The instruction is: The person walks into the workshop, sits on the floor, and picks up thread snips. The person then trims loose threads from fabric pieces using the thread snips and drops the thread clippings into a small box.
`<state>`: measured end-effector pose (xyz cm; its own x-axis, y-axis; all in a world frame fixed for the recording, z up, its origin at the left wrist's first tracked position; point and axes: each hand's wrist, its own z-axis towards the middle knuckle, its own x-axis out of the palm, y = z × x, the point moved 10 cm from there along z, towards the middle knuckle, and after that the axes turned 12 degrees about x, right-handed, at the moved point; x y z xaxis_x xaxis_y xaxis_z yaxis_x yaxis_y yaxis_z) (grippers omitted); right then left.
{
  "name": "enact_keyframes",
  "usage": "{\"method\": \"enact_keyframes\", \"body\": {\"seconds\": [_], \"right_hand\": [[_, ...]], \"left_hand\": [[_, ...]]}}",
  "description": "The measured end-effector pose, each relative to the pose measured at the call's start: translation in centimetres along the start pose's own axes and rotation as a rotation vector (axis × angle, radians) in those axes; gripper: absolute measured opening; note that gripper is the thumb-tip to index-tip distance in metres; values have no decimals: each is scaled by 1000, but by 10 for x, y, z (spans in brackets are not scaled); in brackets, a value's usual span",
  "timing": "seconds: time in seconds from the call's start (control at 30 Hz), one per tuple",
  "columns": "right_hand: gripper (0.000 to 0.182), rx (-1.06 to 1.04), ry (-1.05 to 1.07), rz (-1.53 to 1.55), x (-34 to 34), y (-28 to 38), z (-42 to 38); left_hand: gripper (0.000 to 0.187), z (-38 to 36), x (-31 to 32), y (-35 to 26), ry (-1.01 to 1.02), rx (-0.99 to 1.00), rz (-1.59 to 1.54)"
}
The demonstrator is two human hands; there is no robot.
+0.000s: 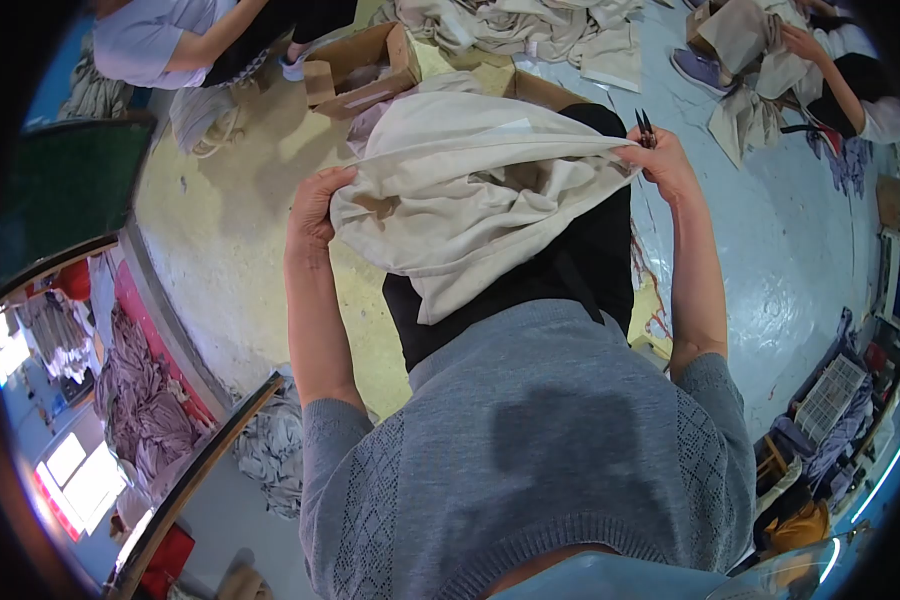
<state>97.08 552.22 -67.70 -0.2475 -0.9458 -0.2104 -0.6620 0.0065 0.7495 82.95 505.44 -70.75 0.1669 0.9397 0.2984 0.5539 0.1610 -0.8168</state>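
A pale beige cloth garment [470, 215] is spread over my lap, its edge drawn out in a line between both hands. My left hand [317, 205] is closed on its left end, fingers folded over the fabric. At the opposite end, my right hand [667, 165] pinches the edge between thumb and fingers. That same hand also keeps a small pair of dark thread snips [646, 132], whose points stick up past the fingers. Loose folds sag below the taut edge, and one corner hangs down towards my waist.
An open cardboard box [370, 85] stands on the floor ahead, near a heap of beige garments [530, 28]. One person [170, 40] sits at the far left; another person's arm [835, 85] handles cloth at the right. A white wire basket [830, 398] lies at the lower right.
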Motion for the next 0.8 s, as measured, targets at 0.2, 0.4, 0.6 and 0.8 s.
{"method": "enact_keyframes", "body": {"seconds": [0.2, 0.4, 0.6, 0.8], "right_hand": [[23, -61, -30, -42, 0, -3, 9], [25, 1, 37, -30, 4, -3, 0], [21, 40, 98, 171, -1, -18, -4], [16, 14, 94, 254, 0, -24, -7]], "left_hand": [[13, -2, -3, -3, -5, 71, -36], [15, -1, -17, 2, -43, 73, 8], [23, -10, -16, -34, -289, 456, 634], [22, -83, 124, -105, -300, 1154, 1081]]}}
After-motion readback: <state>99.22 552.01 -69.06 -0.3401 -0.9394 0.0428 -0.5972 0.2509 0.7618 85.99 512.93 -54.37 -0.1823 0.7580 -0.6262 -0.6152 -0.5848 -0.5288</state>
